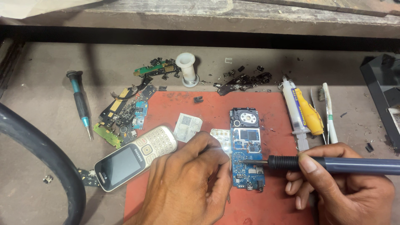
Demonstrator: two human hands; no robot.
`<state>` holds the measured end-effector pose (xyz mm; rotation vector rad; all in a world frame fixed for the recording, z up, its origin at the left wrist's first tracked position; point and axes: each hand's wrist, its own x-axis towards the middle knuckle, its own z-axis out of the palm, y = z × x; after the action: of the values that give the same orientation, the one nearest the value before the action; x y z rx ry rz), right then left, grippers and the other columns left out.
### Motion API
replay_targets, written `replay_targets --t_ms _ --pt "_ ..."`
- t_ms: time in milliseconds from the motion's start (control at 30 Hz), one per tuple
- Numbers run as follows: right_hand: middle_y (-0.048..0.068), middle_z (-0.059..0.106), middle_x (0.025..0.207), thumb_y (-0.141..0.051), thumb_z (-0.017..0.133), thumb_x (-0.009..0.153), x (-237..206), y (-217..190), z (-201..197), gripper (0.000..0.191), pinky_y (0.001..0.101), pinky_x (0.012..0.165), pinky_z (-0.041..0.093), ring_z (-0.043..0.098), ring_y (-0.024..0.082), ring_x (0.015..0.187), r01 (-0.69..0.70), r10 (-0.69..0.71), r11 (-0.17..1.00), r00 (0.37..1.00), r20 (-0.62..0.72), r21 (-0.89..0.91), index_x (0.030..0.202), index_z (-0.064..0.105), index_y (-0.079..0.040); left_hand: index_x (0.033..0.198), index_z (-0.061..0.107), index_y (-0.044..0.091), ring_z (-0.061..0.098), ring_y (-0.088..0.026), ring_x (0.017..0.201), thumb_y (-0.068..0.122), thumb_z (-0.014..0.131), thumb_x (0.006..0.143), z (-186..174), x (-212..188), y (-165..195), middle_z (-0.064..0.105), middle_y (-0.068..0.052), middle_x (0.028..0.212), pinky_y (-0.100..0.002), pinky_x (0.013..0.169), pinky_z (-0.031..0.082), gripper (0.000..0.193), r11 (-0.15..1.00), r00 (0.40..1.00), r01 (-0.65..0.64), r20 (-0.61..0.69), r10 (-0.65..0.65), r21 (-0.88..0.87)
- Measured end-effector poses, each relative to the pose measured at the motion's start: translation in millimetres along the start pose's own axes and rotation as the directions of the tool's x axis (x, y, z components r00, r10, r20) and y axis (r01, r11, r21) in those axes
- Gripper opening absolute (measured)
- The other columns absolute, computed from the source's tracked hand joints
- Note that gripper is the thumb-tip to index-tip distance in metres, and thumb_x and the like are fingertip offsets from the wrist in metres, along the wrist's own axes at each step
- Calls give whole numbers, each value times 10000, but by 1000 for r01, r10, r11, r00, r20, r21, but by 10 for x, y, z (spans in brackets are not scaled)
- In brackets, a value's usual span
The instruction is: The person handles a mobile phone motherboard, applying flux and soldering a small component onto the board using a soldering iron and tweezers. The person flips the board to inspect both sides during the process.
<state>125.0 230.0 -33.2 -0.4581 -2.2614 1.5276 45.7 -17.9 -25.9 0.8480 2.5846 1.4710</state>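
I am holding the right hand (346,187) low at the right edge, its fingers wrapped tight around the dark blue handle of a soldering iron (333,164), thumb lying on top. The iron is lying nearly level, pointing left, and its tip is touching the lower half of a blue circuit board (247,146). The board is lying flat and lengthwise on a red mat (208,104) on the desk (50,121), with a round speaker at its far end. I am resting the left hand (187,183) on the mat just left of the board, fingers curled together with the tips pressing against the board's left edge; whether anything is pinched under them I cannot tell. A silver keypad phone (133,158) is lying tilted across the mat's left edge, just beside the left hand. A small white label (187,126) is sitting between phone and board. Right of the mat, a syringe (293,110), a yellow tool (309,112) and a white pen (330,114) are lying side by side. Scrap boards (123,116) are piled left of the mat, a screwdriver (80,102) further left, a white spool (187,68) behind.
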Motion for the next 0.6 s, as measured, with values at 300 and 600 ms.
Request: replay_targets --t_ms 300,600 --pt "262 669 771 34 626 975 4 12 -12 122 309 367 565 721 254 526 -3 3 1000 1000 13 19 990 656 151 795 722 38 717 -240 537 124 686 836 -19 16 27 673 -78 863 -376 496 582 101 1000 1000 -20 -14 21 19" --pt "262 668 763 42 625 973 -5 -1 -2 114 307 370 567 719 253 521 7 -7 1000 1000 12 5 981 657 152 833 709 29 723 -204 579 112 684 866 -7 -4 44 690 -54 915 -334 539 575 93 1000 1000 0 -28 0 -29"
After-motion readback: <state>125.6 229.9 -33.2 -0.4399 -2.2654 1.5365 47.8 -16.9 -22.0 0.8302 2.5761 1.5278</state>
